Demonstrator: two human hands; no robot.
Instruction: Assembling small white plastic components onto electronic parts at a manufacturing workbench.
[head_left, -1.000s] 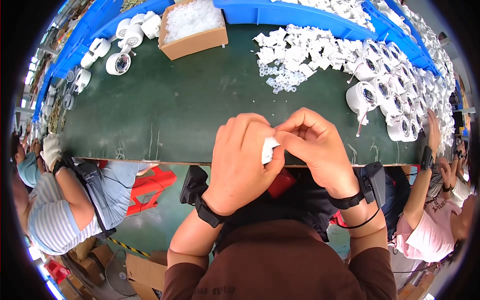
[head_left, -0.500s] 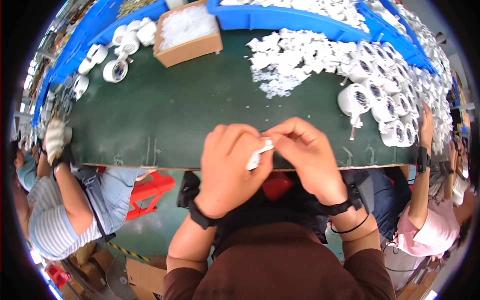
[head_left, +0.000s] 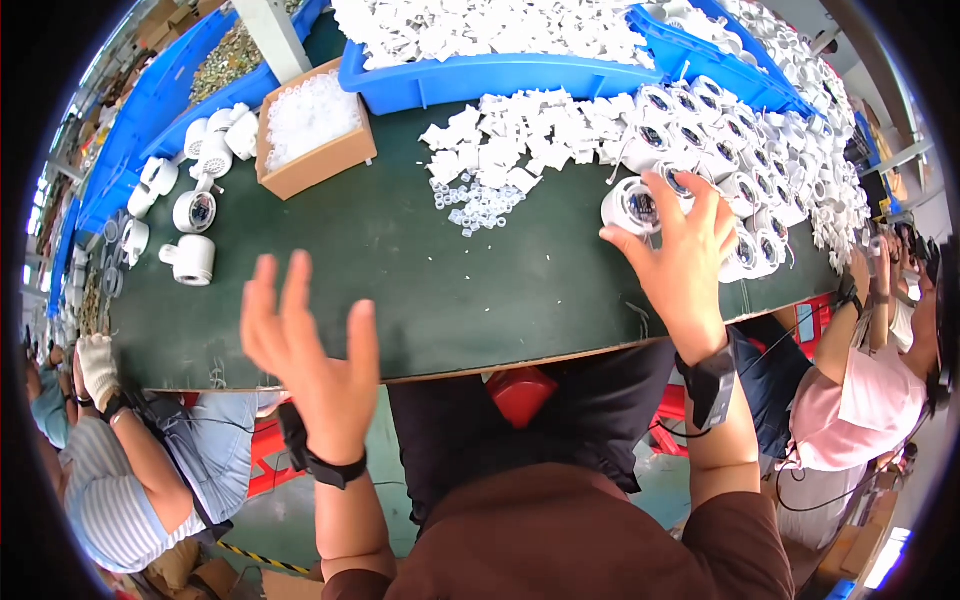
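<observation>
My right hand (head_left: 685,265) reaches over a white round housing (head_left: 622,207) with a dark inside, at the near left corner of a cluster of similar housings (head_left: 740,195). Its fingers are spread, the thumb by the housing's near side and the index finger over its top; whether they touch it is hard to tell. My left hand (head_left: 315,355) hovers above the front of the table, fingers apart and nothing in it. Beyond it at the left, a white housing with a short stem (head_left: 192,260) lies on its side, near an open-faced housing (head_left: 195,210).
Small white plastic pieces (head_left: 510,135) and clear little rings (head_left: 475,205) lie mid-table. Behind them stand a cardboard box (head_left: 315,165) of clear parts and a blue bin (head_left: 500,82) heaped with white pieces. Co-workers sit at the left (head_left: 130,470) and right (head_left: 860,400).
My hands have parted; the small white piece between them is out of sight. The right hand went to the housings, the left moved left. Another housing now lies at the left. The view shifted.
</observation>
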